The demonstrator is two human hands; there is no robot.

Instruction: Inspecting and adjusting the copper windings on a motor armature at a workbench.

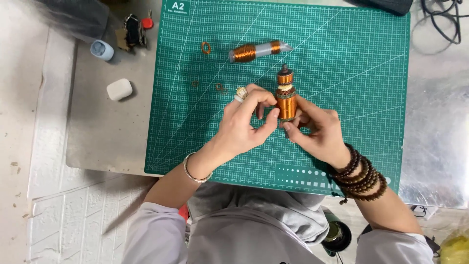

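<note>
A white case (119, 89) lies well left of the left hand (246, 124), which pinches the coil (286, 100) between thumb and fingers. The right hand (315, 133) grips its lower end. Beyond both hands lies a tube (259, 50) on the mat (342, 63).

Upright copper-wound rotor (286, 100) above green mat (342, 73)

head cam | looks straight down from above | mid-near range | green cutting mat (342, 98) fills centre, metal table (107, 132) around | single view
</note>
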